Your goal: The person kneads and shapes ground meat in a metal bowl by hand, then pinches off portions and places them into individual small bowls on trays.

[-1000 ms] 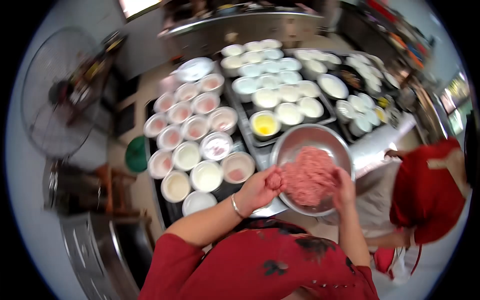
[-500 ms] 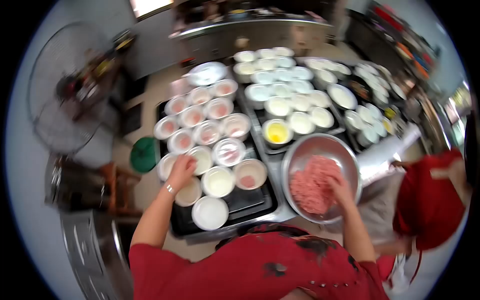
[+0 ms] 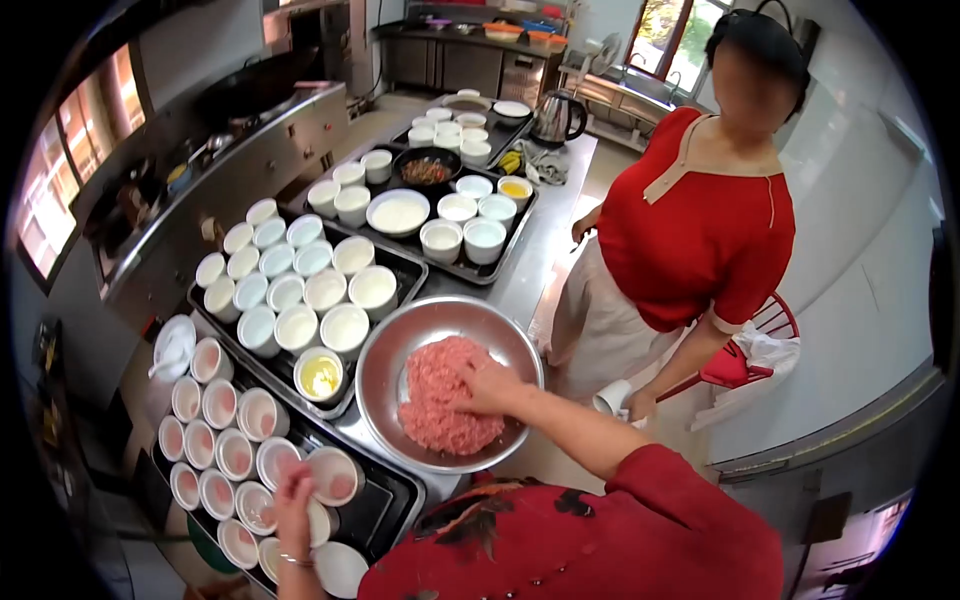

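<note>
My right hand (image 3: pixel 488 388) is pressed into a mound of pink minced meat (image 3: pixel 438 405), its fingertips sunk in and partly hidden. The meat sits in a wide steel bowl (image 3: pixel 380 362). Lower left, my left hand (image 3: pixel 293 500) is raised over white cups on a black tray (image 3: pixel 388 500); its fingers are smeared by motion. Several of these cups, such as one white cup (image 3: pixel 236 452), show pink meat inside. A pale-topped cup (image 3: pixel 341 568) stands beside my left wrist. Another cup holding yellow liquid (image 3: pixel 320 376) is left of the bowl.
A second tray (image 3: pixel 408 272) carries rows of white cups. Beyond are a white dish (image 3: pixel 397 212), a dark pan with food (image 3: pixel 426 168) and a kettle (image 3: pixel 558 118). Right of the counter stands a person in red (image 3: pixel 690 220), a white cup (image 3: pixel 611 398) near their lowered hand.
The view has swung right, so the person now stands fully in sight. My left hand has lifted from the cup it was over. My right hand stays in the meat.
</note>
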A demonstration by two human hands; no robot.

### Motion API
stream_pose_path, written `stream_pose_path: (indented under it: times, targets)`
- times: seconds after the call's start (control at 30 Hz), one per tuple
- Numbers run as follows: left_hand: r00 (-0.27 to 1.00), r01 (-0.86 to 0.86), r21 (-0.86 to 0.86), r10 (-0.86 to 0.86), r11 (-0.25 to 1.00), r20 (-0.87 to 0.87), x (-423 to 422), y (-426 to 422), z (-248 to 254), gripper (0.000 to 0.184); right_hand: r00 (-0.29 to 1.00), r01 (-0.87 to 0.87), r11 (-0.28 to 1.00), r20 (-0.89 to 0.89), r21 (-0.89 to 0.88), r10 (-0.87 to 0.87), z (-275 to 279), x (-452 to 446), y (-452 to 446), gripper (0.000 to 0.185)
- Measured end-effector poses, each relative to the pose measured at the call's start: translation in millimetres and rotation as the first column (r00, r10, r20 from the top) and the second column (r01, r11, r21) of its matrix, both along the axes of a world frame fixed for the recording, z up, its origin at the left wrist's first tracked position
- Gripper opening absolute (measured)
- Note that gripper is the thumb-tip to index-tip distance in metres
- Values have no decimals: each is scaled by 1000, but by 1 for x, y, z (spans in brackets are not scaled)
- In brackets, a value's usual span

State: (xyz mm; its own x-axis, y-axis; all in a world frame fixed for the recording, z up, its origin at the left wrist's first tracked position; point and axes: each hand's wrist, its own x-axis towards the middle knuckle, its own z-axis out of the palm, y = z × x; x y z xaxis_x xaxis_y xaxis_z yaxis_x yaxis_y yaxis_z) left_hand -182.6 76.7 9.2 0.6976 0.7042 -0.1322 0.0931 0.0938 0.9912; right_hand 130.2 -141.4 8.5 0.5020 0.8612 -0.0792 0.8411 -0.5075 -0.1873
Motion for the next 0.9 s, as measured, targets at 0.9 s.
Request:
stream_pose_path:
  times: [0.9]
  targets:
    - [927, 359, -707, -147, 609, 345, 163, -86, 9, 11, 945, -184, 953, -223, 243, 239, 15, -28, -31, 26]
